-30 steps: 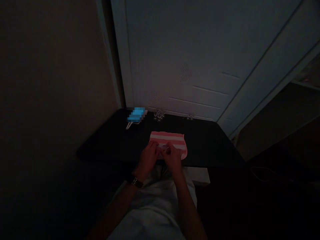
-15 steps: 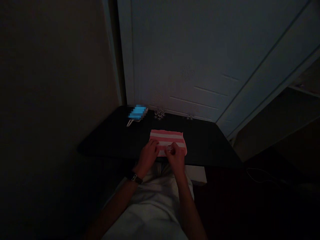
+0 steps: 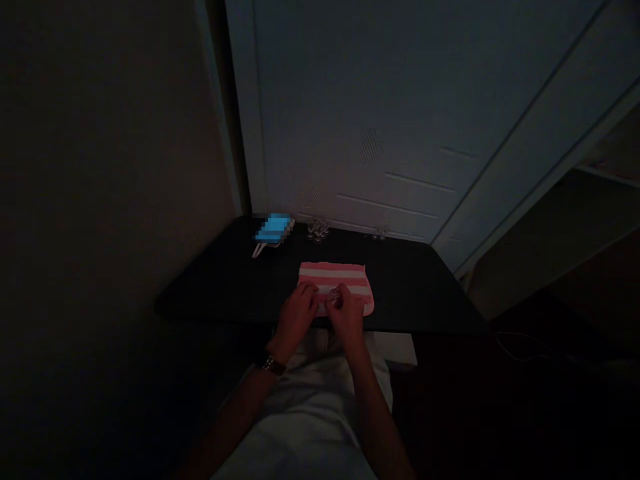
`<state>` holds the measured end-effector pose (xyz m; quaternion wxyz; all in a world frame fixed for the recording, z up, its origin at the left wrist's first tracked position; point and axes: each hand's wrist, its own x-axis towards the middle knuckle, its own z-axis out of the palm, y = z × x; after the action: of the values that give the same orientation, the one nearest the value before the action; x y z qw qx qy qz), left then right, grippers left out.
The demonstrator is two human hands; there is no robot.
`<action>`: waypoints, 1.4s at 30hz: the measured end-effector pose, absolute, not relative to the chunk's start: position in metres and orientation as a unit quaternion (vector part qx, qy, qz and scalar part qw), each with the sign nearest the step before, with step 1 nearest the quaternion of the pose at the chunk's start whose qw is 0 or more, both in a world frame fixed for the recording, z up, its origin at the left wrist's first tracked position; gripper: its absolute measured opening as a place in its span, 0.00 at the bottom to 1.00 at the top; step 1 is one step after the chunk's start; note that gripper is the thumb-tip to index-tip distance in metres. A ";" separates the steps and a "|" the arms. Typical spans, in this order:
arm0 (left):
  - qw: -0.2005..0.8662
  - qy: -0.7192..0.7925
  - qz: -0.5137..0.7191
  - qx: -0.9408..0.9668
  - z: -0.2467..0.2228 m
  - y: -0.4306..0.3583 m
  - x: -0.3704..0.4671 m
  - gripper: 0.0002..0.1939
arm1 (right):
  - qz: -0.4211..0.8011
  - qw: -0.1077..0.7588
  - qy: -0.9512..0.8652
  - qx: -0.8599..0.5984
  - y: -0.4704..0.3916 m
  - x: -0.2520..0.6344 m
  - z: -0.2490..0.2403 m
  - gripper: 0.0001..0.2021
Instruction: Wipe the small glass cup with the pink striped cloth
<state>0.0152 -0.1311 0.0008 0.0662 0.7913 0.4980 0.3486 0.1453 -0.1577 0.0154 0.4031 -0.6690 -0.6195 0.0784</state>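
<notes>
Small clear round pc is pinched btwn thumb & fingertips of R hand; fingers nearly closed, rest curled in. Pc is held over/on the striped cloth, approx mid-width, toward near half; exact contact w/ cloth can't be told. L hand is set on L edge of cloth, fingers bent & bunched, palm down; whether cloth is gripped or only pressed can't be told. Fingertips of both hands are angled inward, L tips near pc, small gap seen.

Cloth (pink/white stripes, running roughly L-R) is laid flat near front edge of black table, R side slightly curved. Pile of clear pcs is seen at back of table, by the pale panel; smaller group is placed to its R, well apart. Device w/ blue screen, pixelated, is propped at back L, white strap or cable at its near side. Watch-like band is worn on L wrist. White box-like item is partly hidden below table's front edge, R of lap. Thin cable is seen lower R. Lighting v. dim, fine detail lost.
</notes>
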 end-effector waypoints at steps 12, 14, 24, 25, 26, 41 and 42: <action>0.048 0.500 0.353 0.789 -0.002 -0.133 0.016 0.16 | 0.225 0.516 -0.556 -0.612 -0.152 0.168 0.004 0.06; 0.044 0.503 0.351 0.788 0.000 -0.134 0.016 0.19 | 0.259 0.509 -0.580 -0.581 -0.151 0.155 0.006 0.06; 0.061 0.495 0.334 0.800 -0.004 -0.132 0.011 0.18 | 0.159 0.464 -0.643 -0.588 -0.146 0.164 -0.006 0.02; 0.060 0.493 0.335 0.801 -0.005 -0.132 0.011 0.18 | 0.127 0.456 -0.642 -0.603 -0.145 0.165 -0.007 0.02; 0.059 0.489 0.335 0.803 -0.005 -0.132 0.011 0.18 | 0.100 0.447 -0.643 -0.614 -0.145 0.165 -0.008 0.03; 0.096 0.484 0.388 0.779 -0.012 -0.126 0.008 0.20 | 0.023 0.391 -0.545 -0.741 -0.146 0.206 -0.003 0.05; 0.100 0.483 0.389 0.778 -0.013 -0.125 0.007 0.21 | 0.029 0.400 -0.544 -0.737 -0.148 0.208 -0.004 0.05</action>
<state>0.0074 -0.1255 -0.0132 0.0997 0.7783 0.4830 0.3887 0.2082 -0.1483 -0.0035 0.3998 -0.7373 -0.5438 0.0295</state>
